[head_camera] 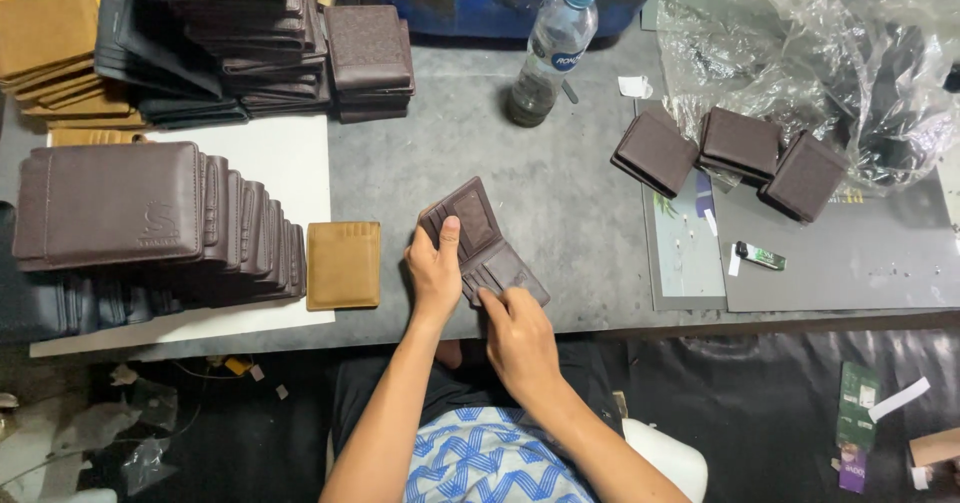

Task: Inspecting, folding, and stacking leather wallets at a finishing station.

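An open dark brown bifold wallet (478, 231) lies on the grey table near its front edge, inner card slots facing up. My left hand (433, 268) grips its left flap, thumb pressed on the inside. My right hand (517, 333) rests on the lower right flap, fingertips at the card slots. A tan wallet (343, 265) lies flat just left of my left hand.
A fanned row of brown wallets (150, 225) sits at the left on white paper, with stacked dark and tan wallets (220, 38) behind. A plastic water bottle (548, 51) stands at the back. Three closed brown wallets (738, 155), clear plastic wrap (830, 53) and a lighter (761, 256) lie at the right.
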